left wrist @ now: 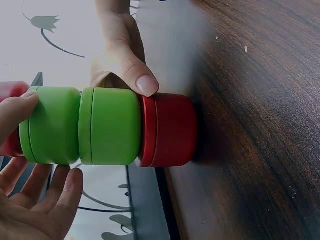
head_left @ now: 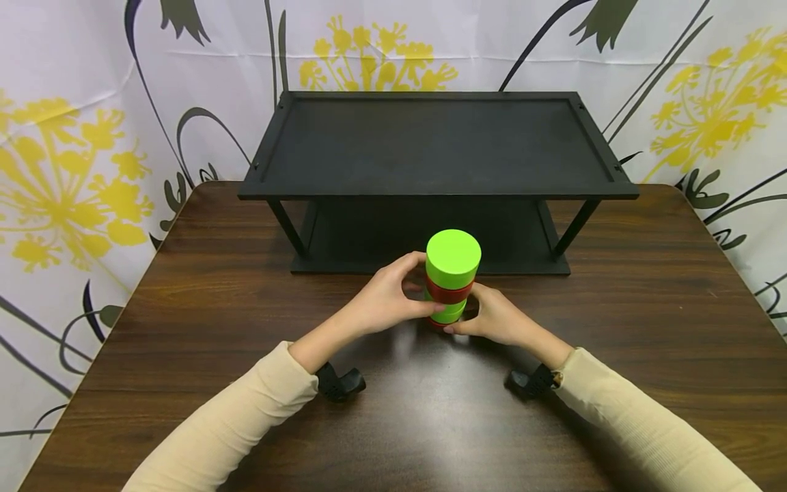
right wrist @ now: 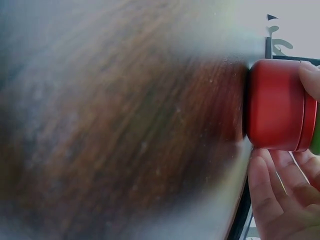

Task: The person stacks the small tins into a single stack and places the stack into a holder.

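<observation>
Round lidded canisters in green and red stand in an upright stack in front of the black shelf. In the head view a green canister (head_left: 453,260) tops the stack, above a red one (head_left: 449,294). Below come two green canisters (left wrist: 110,127) and a bottom red canister (left wrist: 175,131), its base at the tabletop. My left hand (head_left: 391,294) holds the stack from the left around its middle, thumb on the upper of those two green canisters. My right hand (head_left: 499,318) grips low on the right, its thumb at the bottom red canister's lid edge.
A black two-tier shelf (head_left: 430,143) stands at the back of the dark wooden table (head_left: 203,287); its lower tier (head_left: 381,236) lies just behind the stack. A white curtain (head_left: 233,61) with plant prints hangs behind. Black wrist cameras sit on both wrists.
</observation>
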`<move>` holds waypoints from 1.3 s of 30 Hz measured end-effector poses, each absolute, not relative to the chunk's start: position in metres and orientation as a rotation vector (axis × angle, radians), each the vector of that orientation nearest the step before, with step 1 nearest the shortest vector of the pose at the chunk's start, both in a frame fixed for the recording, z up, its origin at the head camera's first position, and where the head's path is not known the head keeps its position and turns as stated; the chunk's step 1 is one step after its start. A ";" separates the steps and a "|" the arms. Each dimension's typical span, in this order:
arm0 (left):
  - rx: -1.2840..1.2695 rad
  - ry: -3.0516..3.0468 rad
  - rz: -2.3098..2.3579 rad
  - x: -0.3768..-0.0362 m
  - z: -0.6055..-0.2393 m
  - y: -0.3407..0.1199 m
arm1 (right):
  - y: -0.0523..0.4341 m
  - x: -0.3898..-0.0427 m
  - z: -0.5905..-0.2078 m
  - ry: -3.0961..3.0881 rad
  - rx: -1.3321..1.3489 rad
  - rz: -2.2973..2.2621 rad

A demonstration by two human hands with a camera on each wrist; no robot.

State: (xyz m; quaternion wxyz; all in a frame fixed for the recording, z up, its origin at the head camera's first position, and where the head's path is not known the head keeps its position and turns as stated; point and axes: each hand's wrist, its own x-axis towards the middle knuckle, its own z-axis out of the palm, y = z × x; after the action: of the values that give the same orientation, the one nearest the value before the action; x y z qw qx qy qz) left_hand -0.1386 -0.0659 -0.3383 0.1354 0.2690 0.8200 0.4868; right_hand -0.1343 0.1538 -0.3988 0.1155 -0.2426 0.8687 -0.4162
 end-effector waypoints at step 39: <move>0.712 2.393 1.457 -0.142 -0.305 -0.090 | 0.136 -0.138 -0.361 2.508 -0.782 -1.239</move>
State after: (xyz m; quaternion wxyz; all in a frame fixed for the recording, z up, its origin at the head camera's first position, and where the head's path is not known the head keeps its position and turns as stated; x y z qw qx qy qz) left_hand -0.1422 -0.0902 -0.3046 0.1252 0.2443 0.8212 0.5002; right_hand -0.1377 0.1359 -0.3614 0.1181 -0.2672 0.8575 -0.4235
